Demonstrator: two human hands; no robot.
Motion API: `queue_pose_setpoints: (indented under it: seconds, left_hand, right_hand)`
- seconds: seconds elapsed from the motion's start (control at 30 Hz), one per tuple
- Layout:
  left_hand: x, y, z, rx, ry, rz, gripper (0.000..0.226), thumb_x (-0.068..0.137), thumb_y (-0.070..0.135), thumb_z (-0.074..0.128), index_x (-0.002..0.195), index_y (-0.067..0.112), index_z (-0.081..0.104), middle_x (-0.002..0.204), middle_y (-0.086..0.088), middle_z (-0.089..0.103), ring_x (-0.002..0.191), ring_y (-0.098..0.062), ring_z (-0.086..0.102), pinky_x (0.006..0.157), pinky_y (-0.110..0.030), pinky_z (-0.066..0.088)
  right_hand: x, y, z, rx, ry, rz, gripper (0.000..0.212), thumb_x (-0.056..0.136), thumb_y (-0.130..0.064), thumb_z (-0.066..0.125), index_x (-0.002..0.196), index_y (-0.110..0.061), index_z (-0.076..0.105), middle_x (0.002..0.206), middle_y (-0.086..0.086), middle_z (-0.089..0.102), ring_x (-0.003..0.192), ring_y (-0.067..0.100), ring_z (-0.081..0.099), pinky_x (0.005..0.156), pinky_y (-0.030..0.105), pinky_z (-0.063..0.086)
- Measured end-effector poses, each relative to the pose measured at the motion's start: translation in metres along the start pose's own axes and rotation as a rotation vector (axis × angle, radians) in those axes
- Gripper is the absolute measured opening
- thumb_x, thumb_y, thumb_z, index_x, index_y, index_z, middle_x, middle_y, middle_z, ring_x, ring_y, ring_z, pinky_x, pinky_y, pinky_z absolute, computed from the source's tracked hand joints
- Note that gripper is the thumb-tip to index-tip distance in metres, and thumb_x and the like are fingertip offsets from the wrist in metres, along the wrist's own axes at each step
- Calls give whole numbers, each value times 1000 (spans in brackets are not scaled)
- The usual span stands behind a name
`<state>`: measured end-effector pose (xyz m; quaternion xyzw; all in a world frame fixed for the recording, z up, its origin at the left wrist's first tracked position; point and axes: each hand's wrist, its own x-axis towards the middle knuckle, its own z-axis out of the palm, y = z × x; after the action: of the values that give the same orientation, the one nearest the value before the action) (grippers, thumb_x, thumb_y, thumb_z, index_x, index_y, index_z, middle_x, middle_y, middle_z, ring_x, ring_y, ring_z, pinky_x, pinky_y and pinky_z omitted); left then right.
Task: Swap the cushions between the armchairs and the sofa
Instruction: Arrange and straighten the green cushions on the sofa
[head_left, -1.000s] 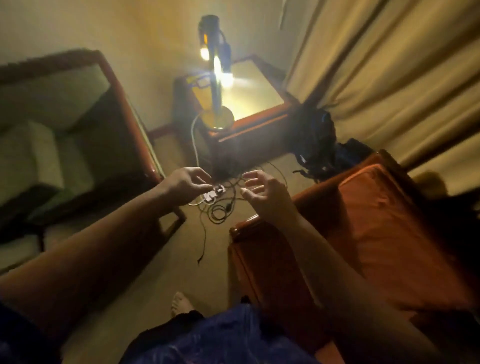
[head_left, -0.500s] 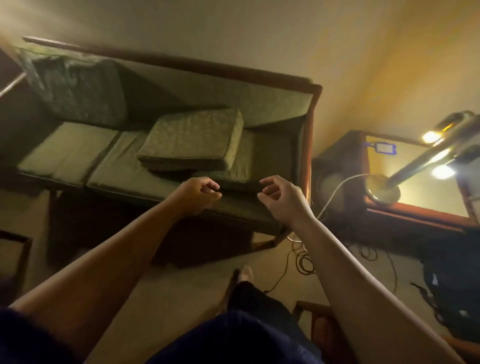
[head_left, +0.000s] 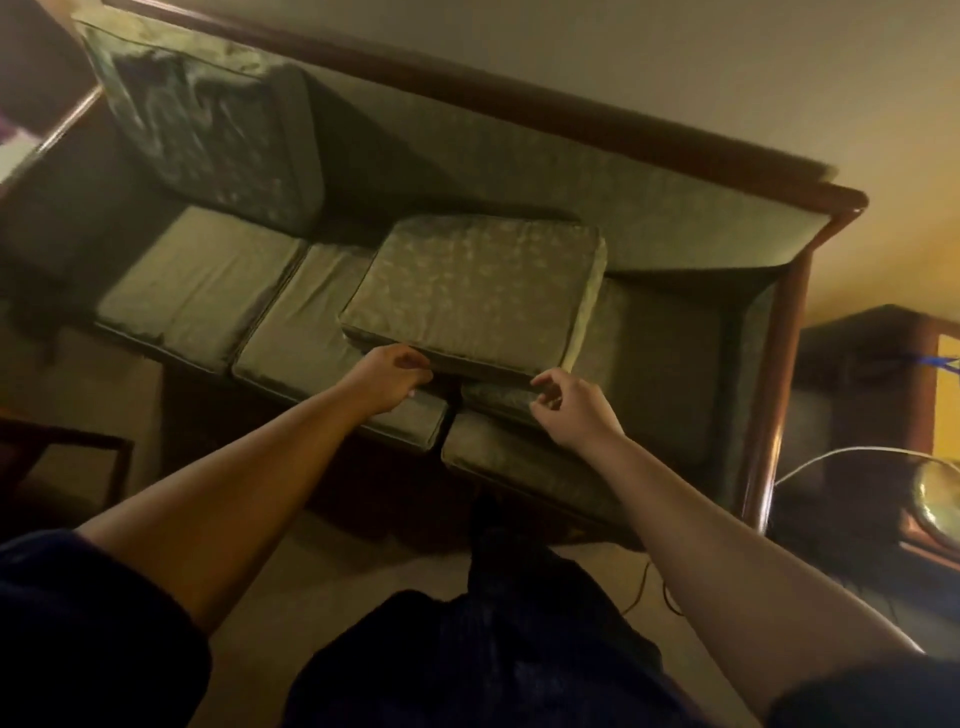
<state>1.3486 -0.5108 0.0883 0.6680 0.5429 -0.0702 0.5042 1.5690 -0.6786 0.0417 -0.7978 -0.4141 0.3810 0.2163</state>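
A green sofa with a dark wooden frame (head_left: 571, 117) fills the view. A loose green patterned cushion (head_left: 478, 291) lies flat on its seat cushions (head_left: 202, 280), over the gap between the middle and right ones. Another green cushion (head_left: 208, 119) leans upright against the sofa's back at the left end. My left hand (head_left: 387, 382) is curled at the loose cushion's front edge; whether it grips is unclear. My right hand (head_left: 571, 410) hovers at the front right corner, fingers bent and apart, holding nothing.
A dark wooden side table (head_left: 872, 364) stands right of the sofa, with a brass lamp base (head_left: 940, 493) and a white cable (head_left: 831, 457) beside it. A dark wooden frame (head_left: 78, 452) sits low at the left. My leg in dark cloth (head_left: 493, 623) stands on the carpet.
The view swung from the orange armchair and lamp table to the green sofa. Both hands moved forward and now reach the loose cushion's front edge.
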Motion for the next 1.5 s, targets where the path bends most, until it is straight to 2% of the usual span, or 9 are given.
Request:
queue_pose_setpoints:
  seconds: [0.1, 0.3, 0.6, 0.73, 0.9, 1.07, 1.2, 1.33, 1.5]
  left_hand:
    - [43, 1, -26, 27, 24, -35, 26, 94, 25, 67, 119, 18, 65, 95, 4, 66, 75, -8, 60, 58, -22, 42]
    - [142, 22, -77, 141, 0, -46, 45, 91, 25, 69, 133, 13, 58, 125, -11, 65, 109, -28, 64, 93, -40, 53]
    - [394, 60, -99, 324, 13, 202, 49, 91, 26, 69, 138, 23, 54, 132, -2, 62, 96, -15, 64, 71, -30, 50]
    - [470, 59, -73, 424, -67, 281, 48, 91, 33, 68, 136, 25, 53, 133, -1, 59, 99, -18, 65, 73, -30, 53]
    - [530, 44, -69, 490, -46, 374, 63, 83, 45, 71, 139, 29, 48, 137, 0, 53, 121, -25, 54, 100, -48, 48]
    - [562, 41, -90, 829, -225, 581, 127, 51, 77, 79, 153, 23, 26, 152, -6, 35, 141, -34, 32, 120, -59, 16]
    - [552, 34, -101, 977, -208, 666, 139, 43, 95, 63, 151, 15, 29, 148, -8, 39, 140, -34, 33, 123, -53, 7]
    - [518, 45, -121, 883, -295, 658, 101, 37, 87, 75, 118, 29, 60, 115, 1, 63, 107, -26, 58, 92, -36, 45]
    - [447, 62, -184, 787, -271, 560, 60, 45, 80, 79, 85, 36, 68, 77, 12, 63, 76, -17, 62, 70, -31, 51]
  right_hand:
    - [51, -16, 0, -7, -61, 53, 32, 92, -31, 68, 123, -27, 62, 95, -12, 67, 85, 8, 66, 78, 35, 60]
    - [164, -54, -32, -110, -39, 70, 52, 91, -45, 67, 138, -30, 49, 116, -8, 59, 98, 12, 61, 80, 34, 56]
    - [400, -53, -42, -401, 171, 121, 56, 88, -42, 70, 137, -20, 51, 139, 6, 52, 126, 28, 51, 99, 41, 47]
    - [467, -35, -26, -504, 15, 195, 109, 71, -76, 72, 155, -18, 33, 158, 8, 36, 145, 30, 36, 121, 49, 28]
    - [511, -20, -10, -695, -161, 373, 156, 27, -103, 61, 151, -11, 37, 152, 11, 45, 142, 32, 40, 122, 54, 22]
    - [506, -42, -6, -585, -98, 307, 126, 24, -95, 73, 130, -27, 61, 120, 1, 70, 114, 31, 64, 95, 46, 51]
    - [470, -61, -4, -338, 38, 385, 104, 41, -77, 88, 124, -19, 69, 116, 3, 73, 110, 27, 67, 85, 38, 54]
    - [427, -93, 7, -219, 135, 407, 105, 45, -73, 89, 131, -18, 67, 124, 4, 72, 119, 24, 64, 98, 38, 51]
    - [379, -155, 0, -123, 188, 316, 86, 51, -63, 91, 120, -15, 73, 124, 1, 72, 118, 17, 65, 99, 31, 48]
